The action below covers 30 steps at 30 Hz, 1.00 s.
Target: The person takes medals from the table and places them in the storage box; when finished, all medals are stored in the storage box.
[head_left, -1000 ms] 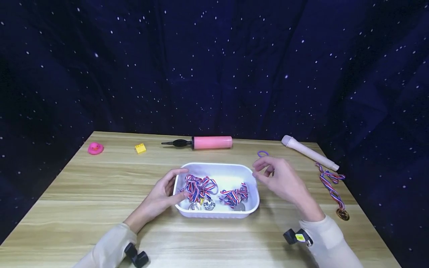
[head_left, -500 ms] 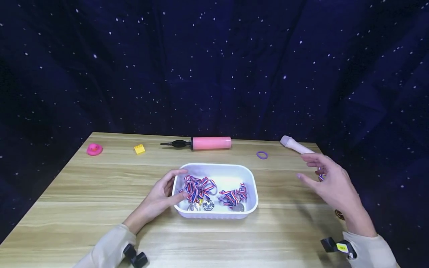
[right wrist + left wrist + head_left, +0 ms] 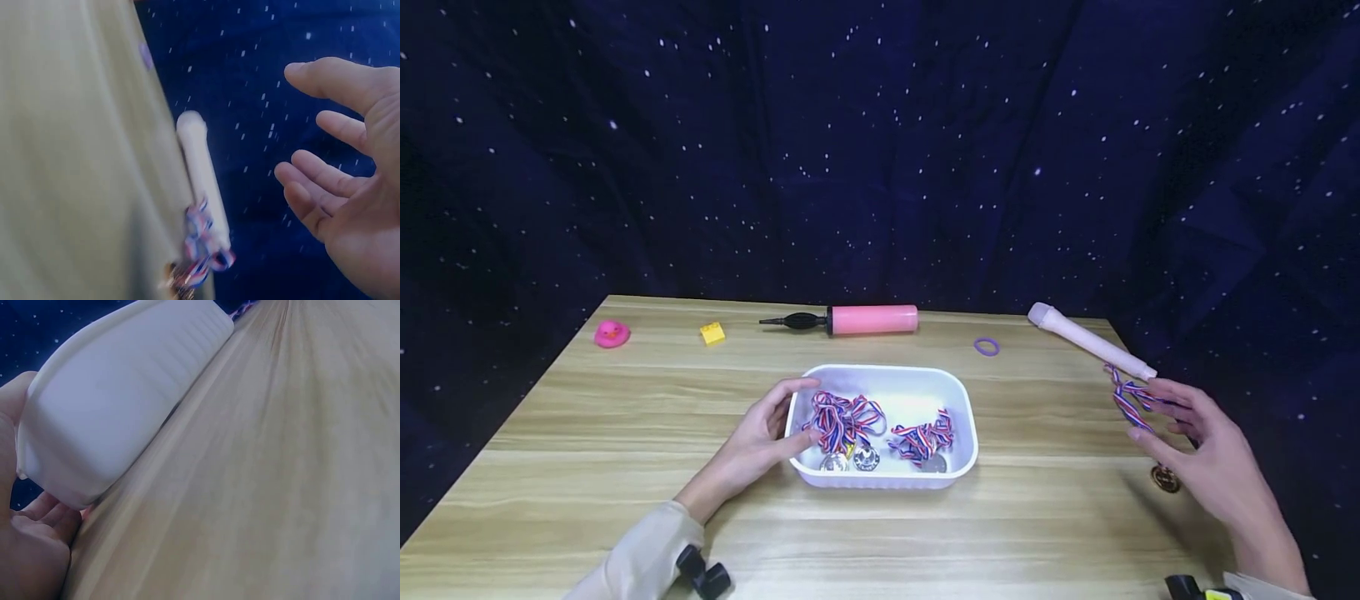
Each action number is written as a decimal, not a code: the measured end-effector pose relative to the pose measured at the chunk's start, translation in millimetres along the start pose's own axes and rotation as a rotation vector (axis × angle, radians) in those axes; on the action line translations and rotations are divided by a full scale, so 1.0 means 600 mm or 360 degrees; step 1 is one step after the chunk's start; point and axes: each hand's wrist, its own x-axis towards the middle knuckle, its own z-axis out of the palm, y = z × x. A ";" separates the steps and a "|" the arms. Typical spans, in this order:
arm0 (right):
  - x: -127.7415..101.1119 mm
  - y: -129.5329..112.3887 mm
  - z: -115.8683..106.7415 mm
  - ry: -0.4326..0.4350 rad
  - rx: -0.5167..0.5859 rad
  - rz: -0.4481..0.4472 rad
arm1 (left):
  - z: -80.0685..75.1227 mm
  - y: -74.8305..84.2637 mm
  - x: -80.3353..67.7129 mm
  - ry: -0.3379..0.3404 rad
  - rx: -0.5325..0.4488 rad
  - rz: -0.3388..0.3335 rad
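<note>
My left hand (image 3: pixel 762 432) grips the left end of a white plastic bin (image 3: pixel 964 408), with thumb and forefinger over its rim. In the left wrist view, fingers (image 3: pixel 53 515) curl by the bin's outer wall (image 3: pixel 119 394). Inside lie medals with tangled red, white and blue ribbons (image 3: pixel 835 423); another ribbon bundle (image 3: pixel 923 437) sits to the right. Silver discs (image 3: pixel 867 457) show near the front wall. Over the table's right side my right hand (image 3: pixel 1213 450) hovers, fingers spread and holding nothing. Below and beside it lies a gold medal (image 3: pixel 1166 478), its striped ribbon (image 3: pixel 1129 406) partly covered by the hand.
A pale toy microphone (image 3: pixel 1090 340) lies behind the ribbon near the table's right edge. Along the back are a purple ring (image 3: pixel 987 347), a pink hand pump (image 3: pixel 874 320), a yellow block (image 3: pixel 712 333) and a pink rubber duck (image 3: pixel 612 334).
My right hand has moved from the bin's right end to the right, over the gold medal, and lower toward the front. The left hand and the bin stay in place.
</note>
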 end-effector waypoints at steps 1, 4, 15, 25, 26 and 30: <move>-0.005 0.008 -0.002 -0.0001 0.0006 0.0007 | 0.000 0.000 0.001 0.0001 0.0006 -0.0004; -0.021 0.030 -0.006 0.0005 0.0027 0.0035 | 0.000 0.000 0.002 -0.0005 0.0023 -0.0008; -0.062 0.082 -0.015 -0.0033 0.0087 0.0338 | -0.002 0.006 0.006 -0.0032 0.0026 0.0013; -0.064 0.113 -0.025 -0.0359 -0.0493 0.0320 | 0.000 -0.001 0.003 -0.0022 0.0016 0.0014; -0.064 0.114 -0.023 -0.0370 -0.0510 0.0307 | 0.000 -0.001 0.003 -0.0019 0.0018 0.0010; -0.063 0.112 -0.016 -0.0362 -0.0509 0.0319 | -0.002 -0.003 0.000 -0.0006 0.0039 -0.0008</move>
